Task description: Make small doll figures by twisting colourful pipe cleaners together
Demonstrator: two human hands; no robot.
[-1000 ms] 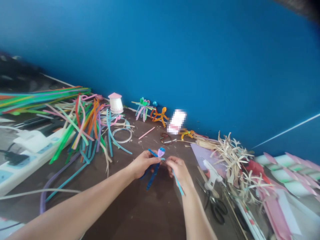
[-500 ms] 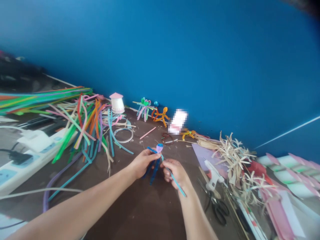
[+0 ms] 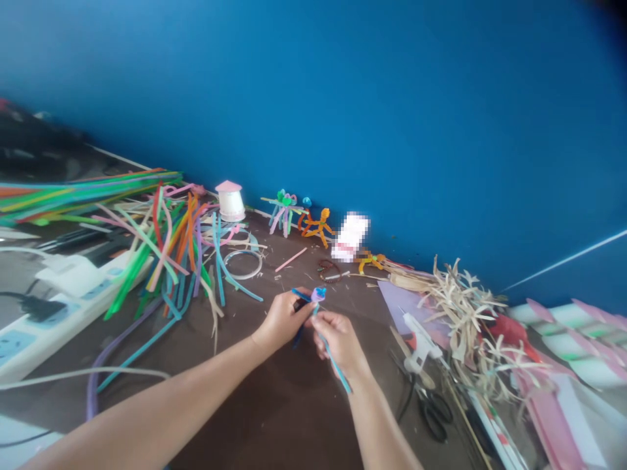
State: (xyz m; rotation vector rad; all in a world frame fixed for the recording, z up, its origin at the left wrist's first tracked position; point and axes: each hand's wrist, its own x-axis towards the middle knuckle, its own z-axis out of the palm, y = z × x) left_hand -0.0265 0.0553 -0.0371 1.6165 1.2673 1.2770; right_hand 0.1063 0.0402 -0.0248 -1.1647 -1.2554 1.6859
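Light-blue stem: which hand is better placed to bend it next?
Probably the right hand: it grips the light-blue stem, whose free end points back toward that wrist. The left hand holds the blue-purple piece.

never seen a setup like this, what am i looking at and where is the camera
There's no machine: these are a person's two bare hands. Every picture comes from one camera worn on the head, looking forward and down. The left hand holds a small blue and purple fuzzy piece; the right hand grips a light blue stem close to it. On the dark table lie colourful stems and a power strip at left, a glue gun and scissors at right.
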